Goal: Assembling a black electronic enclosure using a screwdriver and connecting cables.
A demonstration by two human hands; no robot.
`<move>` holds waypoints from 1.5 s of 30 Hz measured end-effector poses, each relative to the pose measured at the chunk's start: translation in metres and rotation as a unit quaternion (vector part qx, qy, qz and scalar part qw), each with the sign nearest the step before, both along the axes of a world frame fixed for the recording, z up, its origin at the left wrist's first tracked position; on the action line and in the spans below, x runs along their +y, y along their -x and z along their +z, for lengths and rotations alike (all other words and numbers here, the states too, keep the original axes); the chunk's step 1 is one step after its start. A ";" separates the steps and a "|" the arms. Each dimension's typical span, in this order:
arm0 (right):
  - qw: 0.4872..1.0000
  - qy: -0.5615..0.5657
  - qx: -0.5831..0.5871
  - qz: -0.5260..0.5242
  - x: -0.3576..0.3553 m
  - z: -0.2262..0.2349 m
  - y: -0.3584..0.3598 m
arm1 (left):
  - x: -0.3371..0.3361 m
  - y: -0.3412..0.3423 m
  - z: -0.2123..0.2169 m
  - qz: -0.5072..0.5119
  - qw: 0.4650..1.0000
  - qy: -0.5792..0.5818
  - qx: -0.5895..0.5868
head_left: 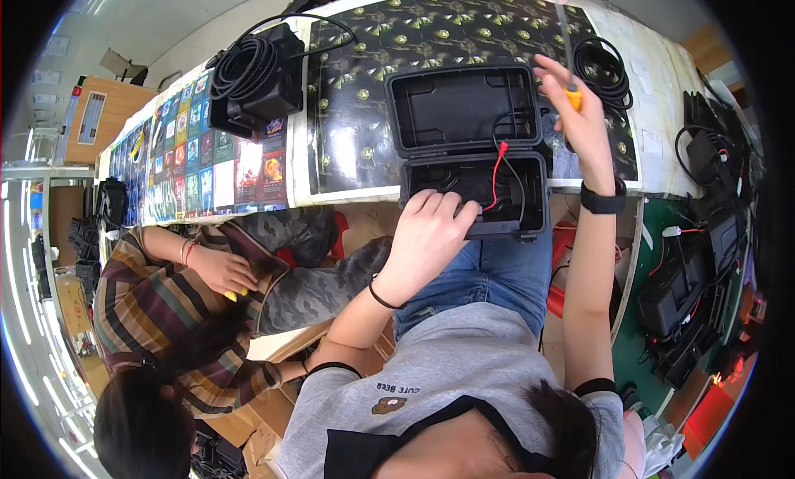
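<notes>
A black hard plastic case stands open on the near table edge, its lid folded back. My left hand is closed over the near left corner of the case's base, fingertips curled inside. From the base rises a red wire with a red connector, beside a thin dark cable. To the right of the lid, my right hand is raised, its index finger stretched out. It holds an orange-handled tool, seemingly a screwdriver, with a long grey shaft pointing away. Part of the handle is hidden by the hand.
A coiled black cable lies on another black case at left. A second coil is at the far right. Another person sits on my left, hand on lap. Black devices with wires lie on a green surface at right.
</notes>
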State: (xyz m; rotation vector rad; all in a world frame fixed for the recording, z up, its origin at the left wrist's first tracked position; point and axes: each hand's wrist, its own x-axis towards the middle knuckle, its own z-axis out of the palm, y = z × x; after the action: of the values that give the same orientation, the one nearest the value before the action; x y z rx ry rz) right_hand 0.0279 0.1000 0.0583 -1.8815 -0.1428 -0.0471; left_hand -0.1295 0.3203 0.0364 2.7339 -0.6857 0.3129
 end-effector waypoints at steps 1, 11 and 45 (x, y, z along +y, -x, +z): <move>0.998 0.034 0.031 0.030 0.002 0.003 -0.003 | 0.000 0.000 0.000 0.002 1.000 0.000 -0.003; 0.995 -0.062 -0.037 0.069 0.009 0.003 -0.001 | 0.000 -0.016 0.010 -0.089 0.992 -0.012 0.087; 0.983 -0.104 -0.141 -0.046 0.007 -0.020 -0.004 | 0.016 0.011 -0.012 0.139 0.981 -0.014 -0.136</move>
State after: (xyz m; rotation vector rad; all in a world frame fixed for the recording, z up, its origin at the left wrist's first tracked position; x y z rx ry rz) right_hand 0.0318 0.1073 0.0386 -1.6627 -0.2356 -0.3804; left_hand -0.1403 0.3365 0.0248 2.8422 -0.3694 0.7572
